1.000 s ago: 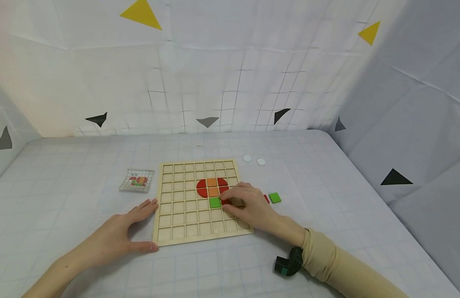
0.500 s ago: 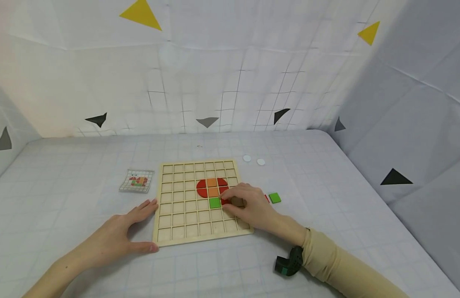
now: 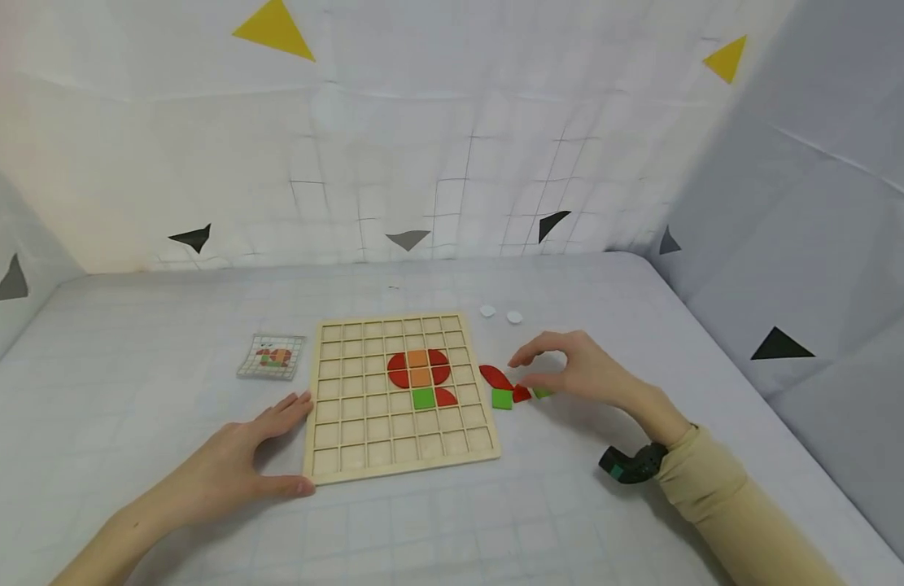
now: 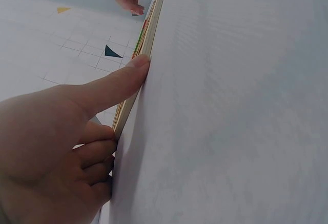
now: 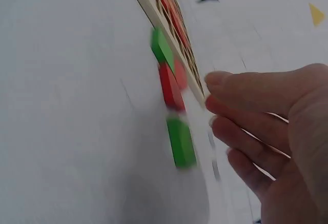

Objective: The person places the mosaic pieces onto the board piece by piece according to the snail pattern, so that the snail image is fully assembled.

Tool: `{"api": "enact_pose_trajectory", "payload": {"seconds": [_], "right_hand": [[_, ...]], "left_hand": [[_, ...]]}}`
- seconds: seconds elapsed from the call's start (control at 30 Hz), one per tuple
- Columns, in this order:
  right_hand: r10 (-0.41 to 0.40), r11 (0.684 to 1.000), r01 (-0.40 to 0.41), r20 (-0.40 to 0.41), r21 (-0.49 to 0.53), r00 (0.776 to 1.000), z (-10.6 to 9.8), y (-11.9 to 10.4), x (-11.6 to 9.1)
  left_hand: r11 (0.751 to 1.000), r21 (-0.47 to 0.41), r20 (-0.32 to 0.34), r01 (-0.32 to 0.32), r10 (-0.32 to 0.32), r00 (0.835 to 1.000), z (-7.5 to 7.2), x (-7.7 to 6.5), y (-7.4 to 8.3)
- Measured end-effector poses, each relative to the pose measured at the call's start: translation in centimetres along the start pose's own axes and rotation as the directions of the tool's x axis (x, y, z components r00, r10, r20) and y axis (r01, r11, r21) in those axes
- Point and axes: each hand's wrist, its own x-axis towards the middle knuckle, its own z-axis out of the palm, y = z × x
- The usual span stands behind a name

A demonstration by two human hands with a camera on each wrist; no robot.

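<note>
A wooden grid board [image 3: 364, 452] lies on the table. Red rounded tiles [image 3: 397, 378] flank two orange squares [image 3: 419, 377] on it, with a green square [image 3: 423, 398] and a red quarter-round tile [image 3: 446, 397] below. My left hand [image 3: 232, 456] touches the board's left edge, thumb and fingers extended. Off the right side, my right hand [image 3: 579, 370] hovers with thumb and forefinger apart, nothing between them. Near its fingertips lie a red leaf-shaped piece [image 3: 495, 377], a green tile [image 3: 502, 399], a small red tile [image 3: 521, 394] and another green tile [image 5: 181, 142], partly hidden in the head view.
Left of the board is a small picture card [image 3: 272, 356] with a coloured grid pattern. Two white discs [image 3: 487, 311] [image 3: 514, 317] lie beyond the board's far right corner. A white cloth wall [image 3: 393, 163] with triangles rises behind the table.
My right hand has left the red quarter-round tile in the grid and moved right, over the loose tiles, uncovering several of them. My left hand has stayed at the board's edge.
</note>
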Motion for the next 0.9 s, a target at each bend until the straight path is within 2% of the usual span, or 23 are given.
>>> {"api": "enact_pose_trajectory", "payload": {"seconds": [0.17,0.27,0.37,0.6,0.9], "right_hand": [[0.131,0.991,-0.134,0.112,0.025,0.985,-1.6,2.1,-0.4],[0.136,0.988,-0.146,0.165,0.052,0.977,-2.1,3.1,-0.7],[0.119,0.988,-0.135,0.181,0.078,0.976,-2.3,3.9,-0.8],[0.058,0.988,-0.079,0.15,0.135,0.987,-2.1,4.9,-0.8],[0.089,0.985,-0.1,0.081,0.143,0.993,-1.7,5.0,-0.9]], "left_hand": [[1.0,0.001,-0.012,-0.018,0.018,1.0,0.2,0.0,-0.1],[1.0,0.006,-0.017,-0.027,0.027,0.999,0.3,-0.1,-0.2],[1.0,0.011,-0.018,-0.017,0.017,1.0,0.3,-0.2,-0.3],[1.0,0.021,-0.013,0.001,0.0,1.0,0.2,-0.2,-0.1],[1.0,0.018,-0.013,-0.002,0.002,1.0,0.0,-0.1,0.1]]}}
